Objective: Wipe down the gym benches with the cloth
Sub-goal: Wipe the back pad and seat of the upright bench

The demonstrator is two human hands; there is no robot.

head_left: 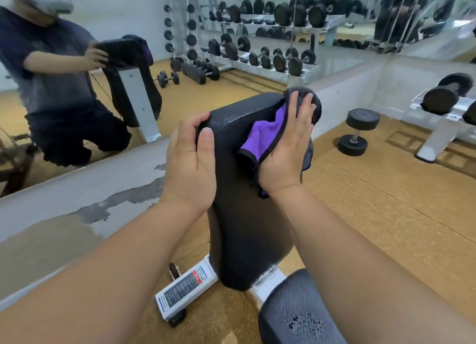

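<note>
Mirror: at the far left we see a wall mirror point(123, 9); it shows a crouched person who holds the top of a bench pad, with a dark cloth hanging over it.
Left hand: our left hand point(192, 160) grips the top left corner of the backrest pad point(247, 227); the fingers curl over the edge and the thumb lies on the front face.
Frame label: low beside this pad, a white frame bar carries a printed label point(185, 289); we cannot read the text.
Backrest pad: black, raised steeply, the top end away from us.
Cloth: the cloth point(262, 137), purple on one side and dark grey on the other, lies on the upper right part of the backrest pad and wraps over its top right corner.
Right hand: our right hand point(288, 148) is flat, the fingers straight, and presses the cloth against the pad.
Seat pad: the seat pad point(296, 310) is at the bottom, just beside the lower end of the backrest, with some wet drops on it.
Dumbbell: one black dumbbell point(358, 132) stands on end on the brown floor point(386, 202), well apart from the bench.
Rack: at the right edge a white rack point(435, 135) holds more dumbbells.
</note>
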